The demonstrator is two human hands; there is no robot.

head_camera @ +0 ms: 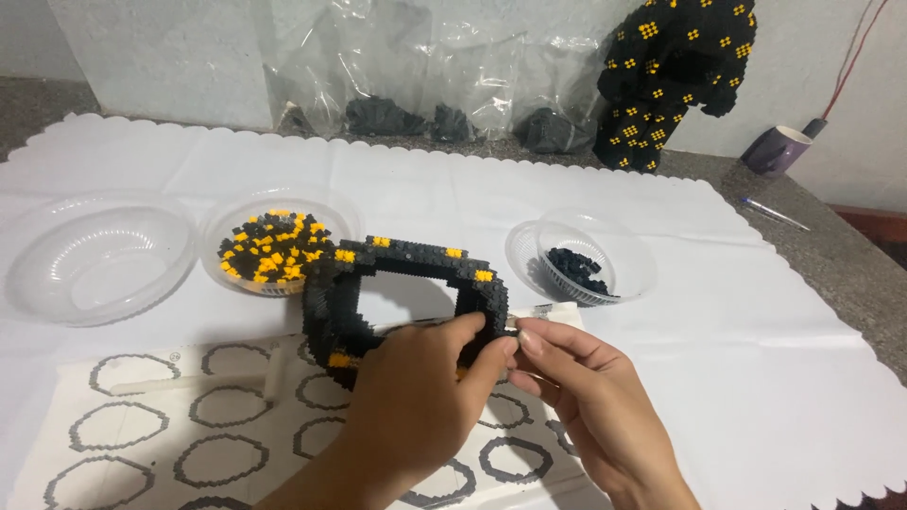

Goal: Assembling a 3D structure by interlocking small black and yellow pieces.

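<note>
Above the printed sheet of ring outlines [142,430], just in front of the person, the left hand [416,406] is closed around the near edge of a hollow ring of small black bricks [406,283] dotted with yellow ones, holding it up on edge so the opening faces the camera. The right hand [586,406] has its thumb and forefinger pinched together right at the ring's lower right corner, touching the left thumb; whether a tiny brick sits between those fingertips is too small to tell. The ring appears closed all the way round and several layers thick, so a good part of this section looks built. What is left seems considerable, judging from the supply: a clear bowl of mixed black and yellow pieces [269,250] just behind the ring is well filled, and a smaller clear bowl with black pieces [578,269] to the right holds a modest heap. A third clear bowl [94,255] at far left has nothing in it. Clear bags of dark bricks [425,85] lean against the wall, beside a tall black-and-yellow brick figure [671,80] that looks far more advanced. A purple cup [777,149] and a pen [775,213] lie on the counter past the white scalloped cloth [756,312].
</note>
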